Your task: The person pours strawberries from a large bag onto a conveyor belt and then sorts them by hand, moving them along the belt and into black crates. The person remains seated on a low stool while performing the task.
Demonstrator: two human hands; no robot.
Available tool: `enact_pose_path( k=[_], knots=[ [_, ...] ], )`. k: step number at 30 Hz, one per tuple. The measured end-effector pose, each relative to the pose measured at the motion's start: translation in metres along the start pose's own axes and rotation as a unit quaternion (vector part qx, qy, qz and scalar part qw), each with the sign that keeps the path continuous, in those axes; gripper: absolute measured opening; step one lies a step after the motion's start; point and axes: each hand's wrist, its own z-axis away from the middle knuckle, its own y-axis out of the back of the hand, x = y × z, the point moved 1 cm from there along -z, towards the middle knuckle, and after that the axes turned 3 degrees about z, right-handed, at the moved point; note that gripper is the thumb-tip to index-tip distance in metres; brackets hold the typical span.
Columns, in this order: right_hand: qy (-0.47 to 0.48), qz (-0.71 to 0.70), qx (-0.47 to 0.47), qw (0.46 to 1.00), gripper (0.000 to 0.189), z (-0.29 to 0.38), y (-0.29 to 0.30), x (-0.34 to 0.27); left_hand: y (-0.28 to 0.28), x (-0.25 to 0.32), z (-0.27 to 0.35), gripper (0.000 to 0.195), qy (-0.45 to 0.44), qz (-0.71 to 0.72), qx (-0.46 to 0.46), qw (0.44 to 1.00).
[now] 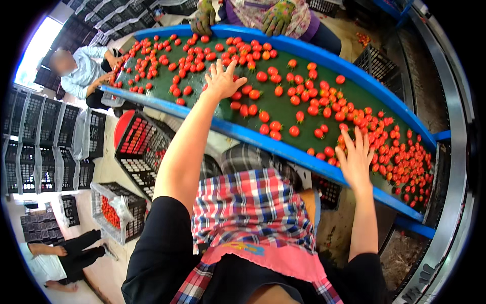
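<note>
Red cherry tomatoes point(294, 131), some with green stems, lie scattered over a dark green conveyor belt point(224, 108) in front of me. My left hand point(224, 80) hovers over or rests on the belt's middle, fingers spread, with nothing in it; whether it touches the belt I cannot tell. Tomatoes sit on both sides of it. Further right, my right hand point(356, 159) reaches over the near blue rail, its fingers apart at the edge of a dense heap of tomatoes point(402, 152). Its fingertips overlap a few of them in the picture.
Blue rails point(243, 131) border the belt. Across it, a co-worker's gloved hands point(279, 18) rest by the far rail. Another person point(81, 70) reaches in at the left end. Black crates point(146, 152) stand below, left of me. A lined crate point(125, 224) holds tomatoes.
</note>
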Motion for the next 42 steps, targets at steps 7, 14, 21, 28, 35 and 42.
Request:
enact_pose_path(
  k=[7,14,21,28,35,42],
  knots=[
    [0.000,-0.104,0.140,0.985,0.019,0.020,-0.010,-0.018,-0.012,0.053,-0.065,0.093,0.036,-0.031,-0.048,0.998],
    [0.009,-0.106,0.166,0.980,0.013,0.023,-0.013,-0.013,-0.044,0.135,0.011,0.079,-0.141,-0.013,-0.077,0.987],
    [0.011,-0.117,0.136,0.984,0.013,0.019,-0.014,-0.013,-0.004,0.161,0.068,0.062,-0.235,0.010,-0.273,0.933],
    [0.019,-0.112,0.153,0.982,0.012,0.020,-0.011,-0.016,0.006,0.120,0.019,0.032,-0.189,0.062,-0.016,0.980],
    [0.012,-0.109,0.160,0.981,0.011,0.021,-0.014,-0.013,-0.013,0.109,0.015,0.037,-0.202,0.068,0.020,0.977],
    [0.016,-0.115,0.163,0.980,0.009,0.021,-0.013,-0.015,-0.031,0.110,-0.045,0.029,-0.295,0.003,0.001,0.955]
  ],
)
